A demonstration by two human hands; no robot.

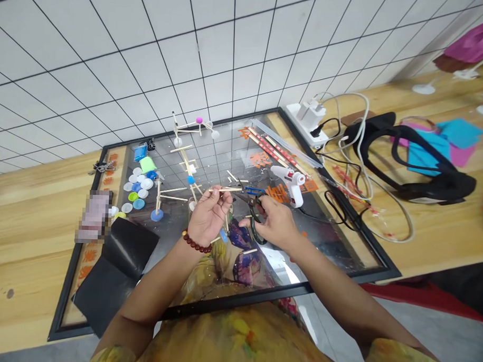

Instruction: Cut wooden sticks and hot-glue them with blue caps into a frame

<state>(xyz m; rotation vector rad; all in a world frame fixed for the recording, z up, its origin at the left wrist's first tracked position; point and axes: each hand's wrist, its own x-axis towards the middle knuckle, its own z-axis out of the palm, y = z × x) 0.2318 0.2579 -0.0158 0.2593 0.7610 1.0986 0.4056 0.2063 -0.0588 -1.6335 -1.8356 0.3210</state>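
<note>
My left hand (209, 218) pinches a thin wooden stick (230, 189) between thumb and fingertips, with a beaded bracelet on the wrist. In my right hand (277, 223) is a pair of dark-handled scissors (257, 224), fingers through the loops. The blades point at the stick's right end; whether they touch it I cannot tell. Just beyond my left hand stand small stick frames with bottle caps fixed on, one with a blue cap (191, 180), another on a blue cap base (157, 215). A white glue gun (291, 183) lies to the right of the scissors.
Bottle caps (136, 188), a black sheet (115, 263) and a blurred phone (93, 216) lie at the left. Wrapped chopsticks (270, 147) rest at the back. Rightward are a power strip (307, 125), tangled cables and a black headset-like frame (420, 171). A black-framed glass board (237, 302) lies underneath.
</note>
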